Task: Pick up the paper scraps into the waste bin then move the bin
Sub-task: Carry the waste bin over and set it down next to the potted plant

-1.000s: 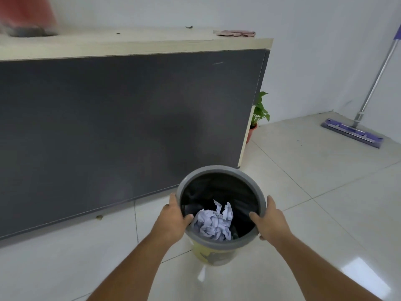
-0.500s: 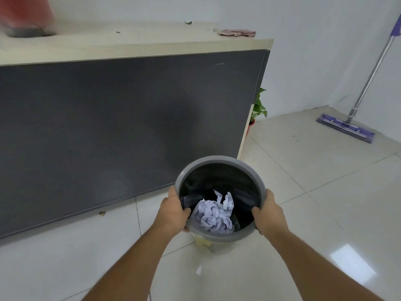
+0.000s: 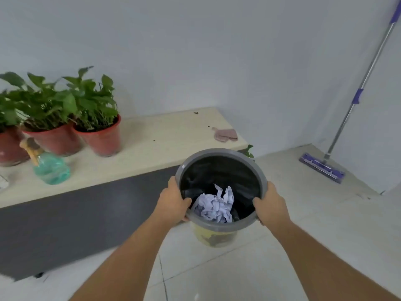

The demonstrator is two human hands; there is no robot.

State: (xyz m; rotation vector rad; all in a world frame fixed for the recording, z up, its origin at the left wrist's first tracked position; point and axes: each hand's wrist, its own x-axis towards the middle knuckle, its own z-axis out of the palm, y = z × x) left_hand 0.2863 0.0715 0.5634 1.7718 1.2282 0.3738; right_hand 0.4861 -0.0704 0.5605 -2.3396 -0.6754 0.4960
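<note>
The low counter [image 3: 152, 146] with 3 potted plants [image 3: 65, 118] stands just behind the waste bin [image 3: 219, 153], now seen from higher. Both hands, left hand [image 3: 173, 203] and right hand [image 3: 270, 203], clamp its rim; crumpled paper scraps [image 3: 214, 206] lie inside.

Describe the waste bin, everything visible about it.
The waste bin is round, with a broad grey rim that looks like plastic and a yellowish body showing below it. A black liner covers the inside. Crumpled white paper lies at the bottom. It is held roughly upright, beside the low counter's end. The left hand grips the rim on one side, thumb hooked inside; the right hand grips the opposite side likewise. Its base seems clear of the floor, though I cannot be sure.
</note>
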